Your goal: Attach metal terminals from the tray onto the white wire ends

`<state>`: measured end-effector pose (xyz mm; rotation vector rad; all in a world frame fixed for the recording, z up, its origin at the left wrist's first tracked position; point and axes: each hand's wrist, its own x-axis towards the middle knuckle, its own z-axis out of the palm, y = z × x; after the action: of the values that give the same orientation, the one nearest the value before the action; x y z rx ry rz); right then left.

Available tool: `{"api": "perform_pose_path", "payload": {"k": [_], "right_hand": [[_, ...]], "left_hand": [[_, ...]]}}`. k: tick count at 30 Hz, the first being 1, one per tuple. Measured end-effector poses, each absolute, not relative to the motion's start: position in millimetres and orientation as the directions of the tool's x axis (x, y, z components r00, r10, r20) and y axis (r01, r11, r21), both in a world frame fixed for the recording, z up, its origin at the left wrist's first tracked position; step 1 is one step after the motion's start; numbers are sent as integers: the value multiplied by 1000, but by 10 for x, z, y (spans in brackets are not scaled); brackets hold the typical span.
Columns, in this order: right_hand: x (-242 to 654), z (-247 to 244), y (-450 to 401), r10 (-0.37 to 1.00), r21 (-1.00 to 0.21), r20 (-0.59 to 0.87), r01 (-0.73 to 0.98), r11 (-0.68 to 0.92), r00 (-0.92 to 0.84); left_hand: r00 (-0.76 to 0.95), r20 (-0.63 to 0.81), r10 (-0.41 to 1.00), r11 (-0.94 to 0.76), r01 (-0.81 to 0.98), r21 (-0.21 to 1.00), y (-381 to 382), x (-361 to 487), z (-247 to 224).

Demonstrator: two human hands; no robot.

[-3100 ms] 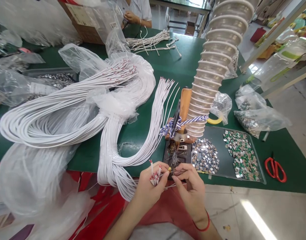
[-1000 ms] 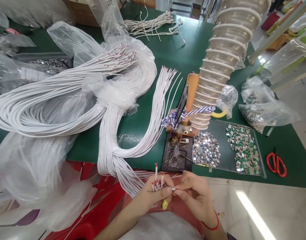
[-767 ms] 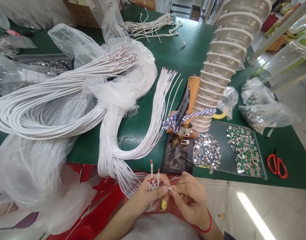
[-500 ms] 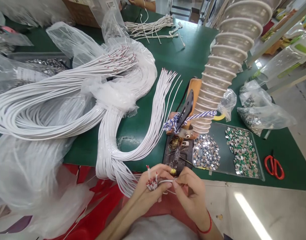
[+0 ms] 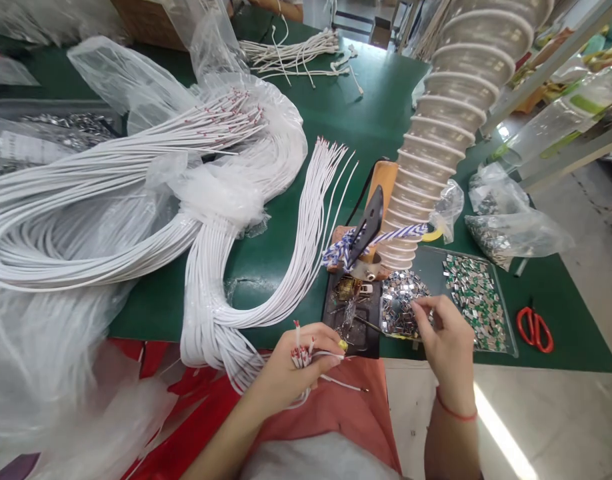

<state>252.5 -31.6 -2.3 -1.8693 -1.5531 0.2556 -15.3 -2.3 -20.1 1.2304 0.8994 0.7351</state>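
Observation:
My left hand (image 5: 299, 363) is shut on a small bunch of white wires (image 5: 302, 357) with red-marked ends, and a yellow band or tape shows on one fingertip. One loose white wire trails from it to the right. My right hand (image 5: 443, 337) reaches over a dark tray (image 5: 421, 257), its fingertips at a pile of small silver metal terminals (image 5: 399, 307). Whether those fingers hold a terminal is hidden. A second pile of terminals (image 5: 476, 300), with green-and-silver markings, lies to its right.
A large bundle of white wires (image 5: 221, 267) lies on the green table mat (image 5: 266, 307) among plastic bags. Ahead stand a ribbed clear hose (image 5: 451, 113) and a wooden-handled tool (image 5: 383, 190) on a dark base (image 5: 349, 327). Red scissors (image 5: 535, 330) lie at right.
My right hand has left the wire end near my left hand and moved right and forward onto the silver terminals. My left hand keeps the wires. The view has shifted slightly.

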Motion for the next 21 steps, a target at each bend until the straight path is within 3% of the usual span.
{"api": "perform_pose_path", "payload": {"k": [4,11,17,21], "right_hand": [[2726,-189,-111,947,-565,164,813,-141,278],[2692,-240,-121,935,-596,194,792,-129,298],[2631,-99,-248,892,-798,102,572,-192,441],[2277,8,-393,946,-940,24,331,-89,322]], "left_hand": [[478,-166,863,180,17,984,-47,-138,-229],[488,-107,866,143,-37,989,-47,-138,-197],[528,-123,840,153,-13,988,-67,-166,-239],[507,-113,855,126,9,992,-83,-163,-227]]}}
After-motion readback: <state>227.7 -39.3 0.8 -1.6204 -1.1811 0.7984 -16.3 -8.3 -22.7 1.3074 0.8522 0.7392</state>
